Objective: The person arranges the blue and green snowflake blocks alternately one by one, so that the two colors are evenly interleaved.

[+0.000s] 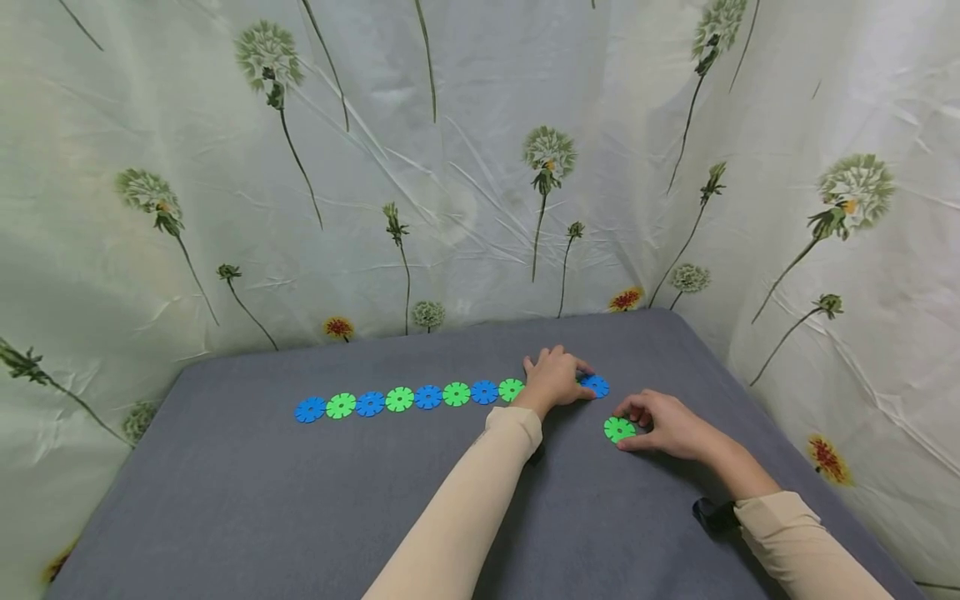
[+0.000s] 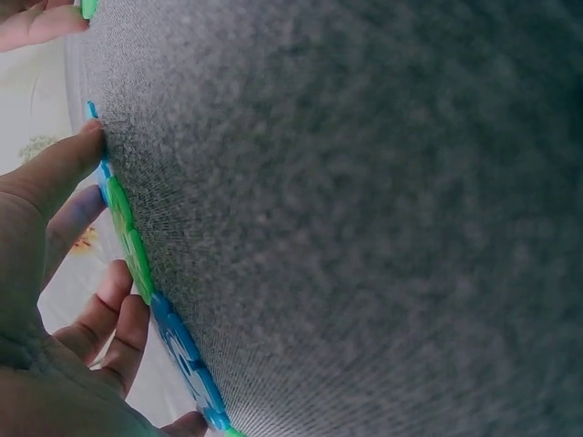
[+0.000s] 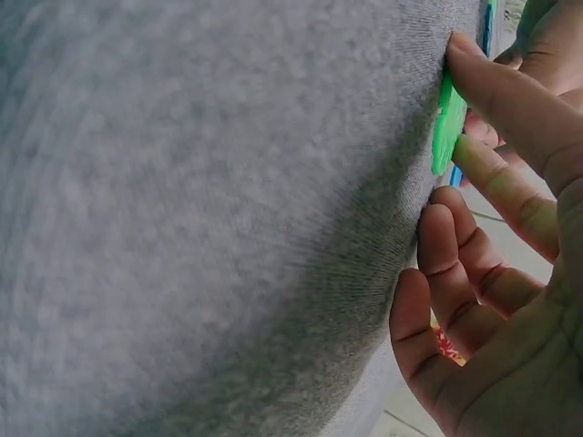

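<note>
A row of slotted plastic building discs, blue and green by turns, lies flat on the grey cloth. At its right end my left hand [image 1: 553,379] has thumb and index finger at opposite edges of a blue disc [image 1: 597,386]; its other fingers spread over the row, hiding part of it. Nearer and to the right, my right hand [image 1: 667,423] pinches a green disc [image 1: 618,430] by its edges between thumb and index finger. In the right wrist view this green disc [image 3: 446,127] is close against the cloth, with the other three fingers curled beside it.
The row runs left to a blue disc [image 1: 310,409] at its far end. Grey cloth [image 1: 315,508] covers the table, whose back edge meets a hanging curtain [image 1: 465,192] printed with dandelions. A black band [image 1: 714,517] is on the right wrist.
</note>
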`<control>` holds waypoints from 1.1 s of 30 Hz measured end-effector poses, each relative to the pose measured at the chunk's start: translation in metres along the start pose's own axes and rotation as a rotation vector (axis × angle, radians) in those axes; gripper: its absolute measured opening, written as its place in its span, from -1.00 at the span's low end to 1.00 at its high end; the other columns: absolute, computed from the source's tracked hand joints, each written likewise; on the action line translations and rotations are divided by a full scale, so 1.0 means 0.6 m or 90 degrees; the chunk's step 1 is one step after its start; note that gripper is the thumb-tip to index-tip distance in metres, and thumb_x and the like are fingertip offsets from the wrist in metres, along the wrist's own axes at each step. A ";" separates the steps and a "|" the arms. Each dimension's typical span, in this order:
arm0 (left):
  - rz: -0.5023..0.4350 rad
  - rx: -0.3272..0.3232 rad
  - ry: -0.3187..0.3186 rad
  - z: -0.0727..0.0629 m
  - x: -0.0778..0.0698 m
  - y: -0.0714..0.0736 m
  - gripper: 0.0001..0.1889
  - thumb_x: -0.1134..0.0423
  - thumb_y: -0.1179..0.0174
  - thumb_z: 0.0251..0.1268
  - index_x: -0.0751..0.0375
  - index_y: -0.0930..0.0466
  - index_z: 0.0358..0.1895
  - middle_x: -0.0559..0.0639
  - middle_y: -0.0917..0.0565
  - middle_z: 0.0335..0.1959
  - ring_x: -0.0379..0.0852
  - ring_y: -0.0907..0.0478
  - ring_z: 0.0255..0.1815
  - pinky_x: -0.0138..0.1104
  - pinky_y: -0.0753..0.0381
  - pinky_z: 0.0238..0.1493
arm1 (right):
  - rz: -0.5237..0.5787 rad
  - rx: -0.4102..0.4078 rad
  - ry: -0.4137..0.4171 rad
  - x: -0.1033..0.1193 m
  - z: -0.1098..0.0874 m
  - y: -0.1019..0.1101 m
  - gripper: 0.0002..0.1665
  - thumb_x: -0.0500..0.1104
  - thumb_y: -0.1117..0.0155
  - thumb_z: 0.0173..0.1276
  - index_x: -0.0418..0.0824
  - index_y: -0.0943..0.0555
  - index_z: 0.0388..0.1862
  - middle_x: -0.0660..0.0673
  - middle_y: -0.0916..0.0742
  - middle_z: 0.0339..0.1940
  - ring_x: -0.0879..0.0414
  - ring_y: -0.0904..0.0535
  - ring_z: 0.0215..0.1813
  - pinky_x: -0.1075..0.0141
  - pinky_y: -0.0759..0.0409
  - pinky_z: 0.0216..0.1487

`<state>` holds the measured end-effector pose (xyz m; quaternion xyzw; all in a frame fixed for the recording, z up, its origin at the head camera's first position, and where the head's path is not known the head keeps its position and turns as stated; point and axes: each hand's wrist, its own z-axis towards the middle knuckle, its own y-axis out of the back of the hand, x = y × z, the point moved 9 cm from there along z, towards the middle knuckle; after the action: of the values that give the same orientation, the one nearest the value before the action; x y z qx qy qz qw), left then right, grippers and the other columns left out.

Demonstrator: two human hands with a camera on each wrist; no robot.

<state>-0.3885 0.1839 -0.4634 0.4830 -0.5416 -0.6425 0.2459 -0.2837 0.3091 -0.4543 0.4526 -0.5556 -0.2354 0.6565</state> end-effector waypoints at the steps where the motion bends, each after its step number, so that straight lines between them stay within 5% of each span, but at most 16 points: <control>1: -0.001 0.000 0.001 0.000 0.000 0.000 -0.61 -0.24 -0.46 0.33 -0.48 -0.78 0.21 -0.07 -0.58 0.37 0.07 -0.43 0.46 0.30 -0.18 0.63 | -0.002 0.000 0.001 0.000 0.000 0.001 -0.52 0.05 -0.67 0.27 -0.14 -0.76 0.06 0.01 -0.64 -0.19 0.25 -0.53 -0.17 0.30 -0.60 -0.12; 11: 0.000 -0.002 0.003 0.002 0.002 0.001 -0.61 -0.24 -0.45 0.35 -0.49 -0.77 0.22 -0.07 -0.59 0.34 0.06 -0.43 0.46 0.31 -0.18 0.63 | 0.063 0.062 0.020 0.004 0.010 -0.006 -0.53 -0.03 -0.62 0.34 -0.15 -0.55 0.01 -0.02 -0.61 -0.25 0.26 -0.46 -0.29 0.34 -0.47 -0.25; 20: 0.000 0.001 0.003 0.000 0.001 -0.001 -0.61 -0.24 -0.45 0.35 -0.50 -0.77 0.22 -0.06 -0.59 0.37 0.07 -0.42 0.48 0.30 -0.18 0.63 | 0.150 0.103 0.013 -0.001 0.004 -0.006 -0.38 -0.14 -0.63 0.32 -0.33 -0.56 0.24 -0.08 -0.61 -0.29 0.26 -0.44 -0.37 0.37 -0.45 -0.31; 26: -0.003 -0.001 0.006 -0.001 0.001 0.000 -0.62 -0.24 -0.45 0.35 -0.50 -0.78 0.21 -0.07 -0.58 0.36 0.07 -0.42 0.48 0.29 -0.17 0.64 | 0.111 0.113 0.020 -0.004 0.007 -0.003 -0.43 -0.11 -0.63 0.31 -0.29 -0.67 0.22 -0.02 -0.66 -0.33 0.29 -0.47 -0.38 0.37 -0.47 -0.32; 33: -0.004 0.000 0.004 -0.003 0.002 0.002 -0.62 -0.23 -0.44 0.36 -0.50 -0.77 0.22 -0.06 -0.57 0.40 0.08 -0.42 0.49 0.29 -0.16 0.65 | 0.069 0.063 -0.003 -0.027 0.014 0.018 -0.45 -0.03 -0.66 0.29 -0.25 -0.72 0.16 0.01 -0.68 -0.31 0.31 -0.50 -0.34 0.37 -0.51 -0.29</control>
<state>-0.3876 0.1818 -0.4626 0.4867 -0.5395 -0.6417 0.2453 -0.2982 0.3245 -0.4538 0.4530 -0.5918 -0.1727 0.6440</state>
